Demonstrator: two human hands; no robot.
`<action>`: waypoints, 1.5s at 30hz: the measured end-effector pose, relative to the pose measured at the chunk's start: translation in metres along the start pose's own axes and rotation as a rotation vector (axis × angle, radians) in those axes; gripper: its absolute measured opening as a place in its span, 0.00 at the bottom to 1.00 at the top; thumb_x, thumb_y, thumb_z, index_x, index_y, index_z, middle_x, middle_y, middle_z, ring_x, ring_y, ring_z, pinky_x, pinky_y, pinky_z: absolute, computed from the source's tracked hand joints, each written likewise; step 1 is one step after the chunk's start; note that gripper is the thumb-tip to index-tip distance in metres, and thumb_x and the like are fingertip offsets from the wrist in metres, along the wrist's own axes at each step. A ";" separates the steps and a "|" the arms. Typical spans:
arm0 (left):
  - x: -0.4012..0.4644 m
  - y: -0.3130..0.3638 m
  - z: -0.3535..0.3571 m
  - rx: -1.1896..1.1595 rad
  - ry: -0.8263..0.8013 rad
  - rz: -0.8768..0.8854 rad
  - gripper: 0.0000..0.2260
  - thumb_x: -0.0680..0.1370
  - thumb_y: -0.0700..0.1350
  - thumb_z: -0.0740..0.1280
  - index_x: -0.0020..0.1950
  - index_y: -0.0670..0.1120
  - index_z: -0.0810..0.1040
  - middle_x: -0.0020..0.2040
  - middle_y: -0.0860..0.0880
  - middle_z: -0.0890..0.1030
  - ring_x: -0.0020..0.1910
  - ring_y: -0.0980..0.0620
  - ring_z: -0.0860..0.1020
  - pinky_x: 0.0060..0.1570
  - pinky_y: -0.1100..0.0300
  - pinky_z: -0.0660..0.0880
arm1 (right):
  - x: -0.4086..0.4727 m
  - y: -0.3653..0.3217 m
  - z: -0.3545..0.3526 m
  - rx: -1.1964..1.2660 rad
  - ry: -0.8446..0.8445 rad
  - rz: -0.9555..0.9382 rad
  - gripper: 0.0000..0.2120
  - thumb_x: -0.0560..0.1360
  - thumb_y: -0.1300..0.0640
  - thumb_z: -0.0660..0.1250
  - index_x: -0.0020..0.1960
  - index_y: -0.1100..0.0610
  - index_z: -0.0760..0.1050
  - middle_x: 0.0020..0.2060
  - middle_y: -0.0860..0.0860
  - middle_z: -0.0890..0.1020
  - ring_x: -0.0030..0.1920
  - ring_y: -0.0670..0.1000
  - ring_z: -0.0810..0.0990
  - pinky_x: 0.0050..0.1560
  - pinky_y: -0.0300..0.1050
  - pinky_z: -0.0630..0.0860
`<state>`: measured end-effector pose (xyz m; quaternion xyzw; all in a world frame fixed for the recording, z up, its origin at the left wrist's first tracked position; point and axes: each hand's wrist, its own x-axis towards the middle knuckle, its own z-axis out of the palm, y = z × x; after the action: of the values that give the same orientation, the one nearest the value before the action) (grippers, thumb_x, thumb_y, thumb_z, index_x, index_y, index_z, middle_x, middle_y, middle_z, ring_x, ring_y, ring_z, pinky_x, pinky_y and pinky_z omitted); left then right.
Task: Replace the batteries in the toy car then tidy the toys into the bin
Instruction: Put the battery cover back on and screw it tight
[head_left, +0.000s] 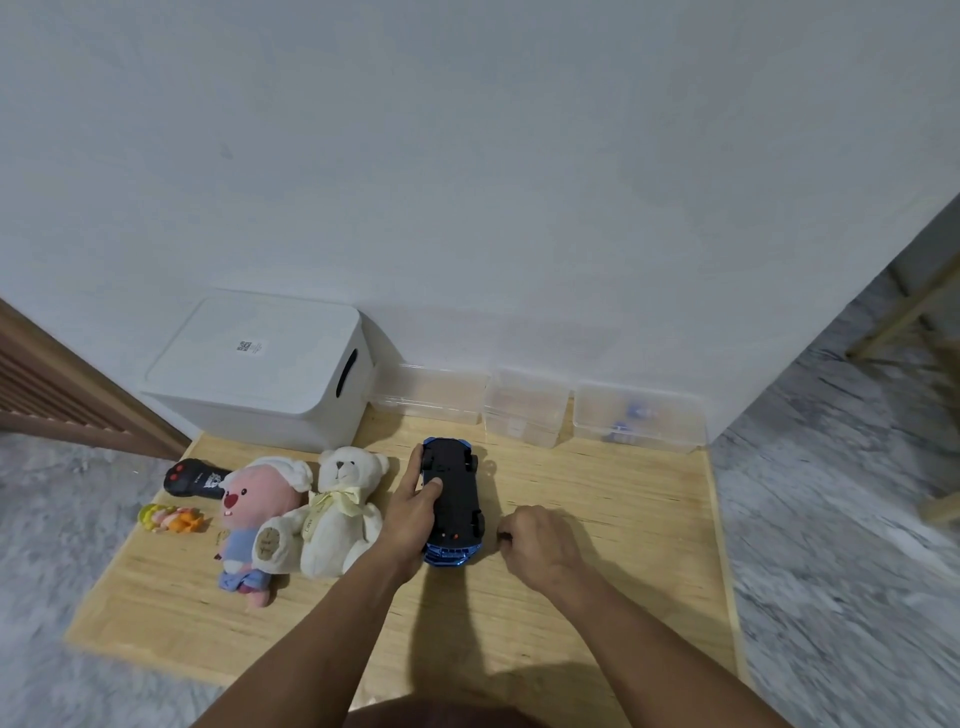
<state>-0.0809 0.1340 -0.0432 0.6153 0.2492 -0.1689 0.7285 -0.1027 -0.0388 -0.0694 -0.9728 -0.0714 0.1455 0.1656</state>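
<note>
A blue toy car (453, 499) lies upside down on the wooden table (597, 493), its black underside and wheels facing up. My left hand (413, 506) grips the car's left side, thumb pressed on the underside. My right hand (537, 545) hovers just right of the car with its fingers curled; whether it holds something small I cannot tell. A white lidded bin (260, 369) stands at the back left against the wall. A white teddy bear (340, 512), a pink plush (254, 519), a black remote (189, 478) and a small yellow-orange toy (169, 518) lie to the left.
Three clear plastic boxes (434, 397) (524, 408) (639, 415) line the wall at the back right; the rightmost holds small blue-white items. Grey marbled floor surrounds the table. Wooden furniture legs (904, 317) stand at the far right.
</note>
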 end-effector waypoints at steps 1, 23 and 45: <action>0.000 0.000 0.000 0.004 0.000 0.000 0.25 0.82 0.41 0.59 0.73 0.66 0.63 0.59 0.44 0.81 0.55 0.38 0.81 0.53 0.36 0.78 | 0.000 0.000 0.001 -0.012 0.007 -0.004 0.10 0.74 0.61 0.61 0.47 0.57 0.81 0.43 0.53 0.81 0.44 0.56 0.79 0.40 0.46 0.72; -0.008 0.003 -0.001 -0.046 0.001 -0.019 0.25 0.83 0.41 0.59 0.75 0.64 0.61 0.61 0.44 0.79 0.56 0.38 0.80 0.55 0.36 0.77 | -0.001 0.003 -0.001 0.223 0.078 0.044 0.07 0.74 0.60 0.65 0.46 0.55 0.81 0.44 0.51 0.82 0.47 0.53 0.78 0.44 0.46 0.75; -0.020 0.021 0.011 0.097 -0.048 0.025 0.24 0.83 0.41 0.58 0.75 0.63 0.61 0.55 0.53 0.80 0.51 0.46 0.82 0.42 0.54 0.80 | 0.023 -0.012 -0.045 0.769 0.308 0.241 0.05 0.75 0.59 0.66 0.40 0.53 0.76 0.36 0.45 0.79 0.39 0.46 0.77 0.40 0.40 0.73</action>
<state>-0.0839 0.1261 -0.0129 0.6489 0.2157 -0.1866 0.7054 -0.0679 -0.0364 -0.0306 -0.8520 0.1279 0.0329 0.5067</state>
